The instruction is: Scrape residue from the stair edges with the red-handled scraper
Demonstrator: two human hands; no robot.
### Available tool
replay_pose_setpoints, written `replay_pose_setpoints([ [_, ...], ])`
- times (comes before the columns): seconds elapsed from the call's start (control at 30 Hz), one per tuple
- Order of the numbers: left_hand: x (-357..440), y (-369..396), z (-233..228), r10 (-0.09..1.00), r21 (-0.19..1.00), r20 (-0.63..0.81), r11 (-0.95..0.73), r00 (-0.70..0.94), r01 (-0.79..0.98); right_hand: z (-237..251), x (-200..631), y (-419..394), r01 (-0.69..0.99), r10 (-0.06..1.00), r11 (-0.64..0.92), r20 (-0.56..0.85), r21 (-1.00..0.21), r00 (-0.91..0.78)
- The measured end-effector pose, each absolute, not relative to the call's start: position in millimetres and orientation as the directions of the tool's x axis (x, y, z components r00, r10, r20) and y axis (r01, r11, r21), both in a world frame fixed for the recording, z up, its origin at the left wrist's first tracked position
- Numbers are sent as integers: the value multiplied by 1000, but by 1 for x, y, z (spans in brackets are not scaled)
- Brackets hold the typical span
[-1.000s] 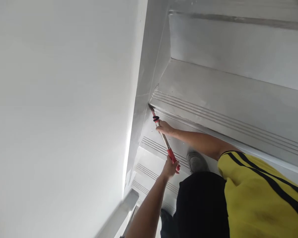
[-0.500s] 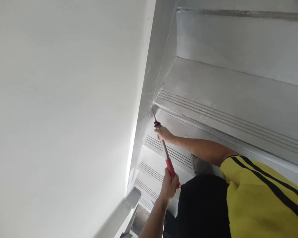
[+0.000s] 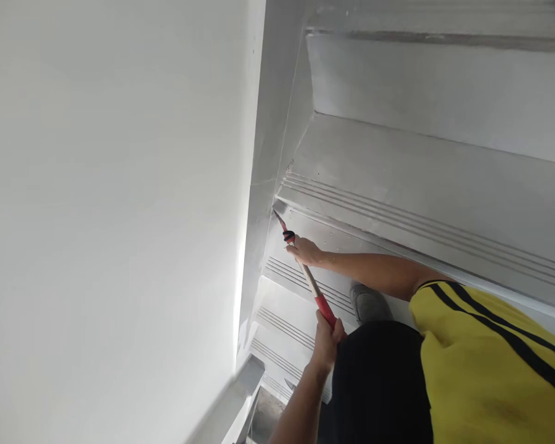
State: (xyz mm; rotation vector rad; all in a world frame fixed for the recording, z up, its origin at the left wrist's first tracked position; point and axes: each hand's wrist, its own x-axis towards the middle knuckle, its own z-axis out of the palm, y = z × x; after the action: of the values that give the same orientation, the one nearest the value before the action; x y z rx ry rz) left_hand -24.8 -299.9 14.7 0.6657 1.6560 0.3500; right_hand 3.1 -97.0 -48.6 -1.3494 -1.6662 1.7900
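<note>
Head view: both arms extended; left hand (image 3: 327, 338) grips the tool (image 3: 305, 274) handle, right hand (image 3: 304, 250) clasps its shaft near the stair riser (image 3: 351, 237).

Your tool (image 3: 305, 274) looks like a pale wooden shaft with a glossy red grip at the bottom and a red and black collar near the tip. The stairs (image 3: 398, 185) are painted a smooth grey-white with a slight sheen, with ribbed grooves along each edge. The wall (image 3: 111, 203) is flat matt white. Your yellow shirt (image 3: 494, 364) is soft cloth with black stripes.
</note>
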Motion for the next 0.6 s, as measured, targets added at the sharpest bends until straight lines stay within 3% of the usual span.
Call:
replay_pose_setpoints([
  [0.13,-27,-293,6,580,556,-813,801,-56,224,-47,1,-93,494,811,-181,-413,-851,-414],
  [0.37,-33,-292,11,584,565,-809,803,-65,190,-40,-3,-90,579,776,-186,-480,-794,-409],
  [0.6,-35,-294,4,579,575,-813,815,-66,75,-30,-1,-92,660,796,-101,-458,-745,-395],
])
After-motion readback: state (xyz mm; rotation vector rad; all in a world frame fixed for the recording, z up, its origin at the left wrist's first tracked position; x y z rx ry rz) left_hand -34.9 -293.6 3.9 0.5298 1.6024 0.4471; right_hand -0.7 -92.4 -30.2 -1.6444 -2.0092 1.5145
